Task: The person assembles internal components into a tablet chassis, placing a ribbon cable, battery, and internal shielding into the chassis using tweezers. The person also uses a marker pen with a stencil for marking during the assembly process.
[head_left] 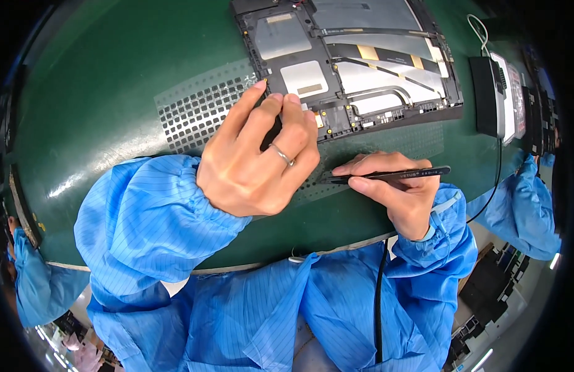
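My left hand, with a ring on one finger, rests on the near left corner of a black device chassis. Its fingers are bent and slightly apart, and they hide part of that corner. In my right hand I grip black tweezers like a pen. The tips point left, over a clear film sheet with small dark dots, close to the chassis's near edge. To the left of my left hand lies another clear sheet carrying rows of small black square pads, partly covered by the hand.
A green mat covers the table. At the right stands a black and white box-shaped unit with a white cable and a black cord. Blue-sleeved arms of other people show at both sides.
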{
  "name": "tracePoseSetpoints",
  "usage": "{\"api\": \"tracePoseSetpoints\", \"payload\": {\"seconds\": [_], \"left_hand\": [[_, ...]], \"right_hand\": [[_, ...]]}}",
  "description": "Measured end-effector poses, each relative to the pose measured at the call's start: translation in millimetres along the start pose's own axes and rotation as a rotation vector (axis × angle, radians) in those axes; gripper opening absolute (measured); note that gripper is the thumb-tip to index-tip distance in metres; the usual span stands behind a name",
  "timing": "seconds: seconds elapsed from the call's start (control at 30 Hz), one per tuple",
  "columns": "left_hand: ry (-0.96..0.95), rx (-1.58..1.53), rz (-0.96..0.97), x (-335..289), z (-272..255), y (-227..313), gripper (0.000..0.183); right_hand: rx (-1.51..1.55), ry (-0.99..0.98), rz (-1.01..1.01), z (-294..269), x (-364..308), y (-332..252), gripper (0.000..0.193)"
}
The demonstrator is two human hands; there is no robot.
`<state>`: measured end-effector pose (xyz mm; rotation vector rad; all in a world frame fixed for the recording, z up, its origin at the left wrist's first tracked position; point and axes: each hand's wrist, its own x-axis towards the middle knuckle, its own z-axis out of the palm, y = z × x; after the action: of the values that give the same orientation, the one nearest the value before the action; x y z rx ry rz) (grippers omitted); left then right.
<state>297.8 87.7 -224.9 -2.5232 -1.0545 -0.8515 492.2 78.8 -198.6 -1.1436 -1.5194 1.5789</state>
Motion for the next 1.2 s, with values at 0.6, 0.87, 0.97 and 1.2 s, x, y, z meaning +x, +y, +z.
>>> {"api": "tracePoseSetpoints", "payload": {"seconds": [0.6, 0.87, 0.97, 1.2], "left_hand": [[-0.026, -0.042, -0.006, 1.9, -8.4, -3.5, 0.021], [0.059, -0.096, -0.087, 37.1, -66.7, -16.3, 0.028], [0.075, -0.148, -0.16, 41.2, -70.5, -16.5, 0.035], [0.088, -0.23, -0.239, 46.5, -74.2, -20.5, 0.045]], "right_hand": [[0.382, 0.111, 0.034, -5.1, 10.8, -24.4, 0.004], [0.114, 0.352, -0.453, -10.7, 20.7, -79.4, 0.015], [0.053, 0.451, -0.506, -4.0, 29.5, -89.0, 0.013], [0.013, 0.458, -0.529, -2.6, 35.7, -90.9, 0.013]]}}
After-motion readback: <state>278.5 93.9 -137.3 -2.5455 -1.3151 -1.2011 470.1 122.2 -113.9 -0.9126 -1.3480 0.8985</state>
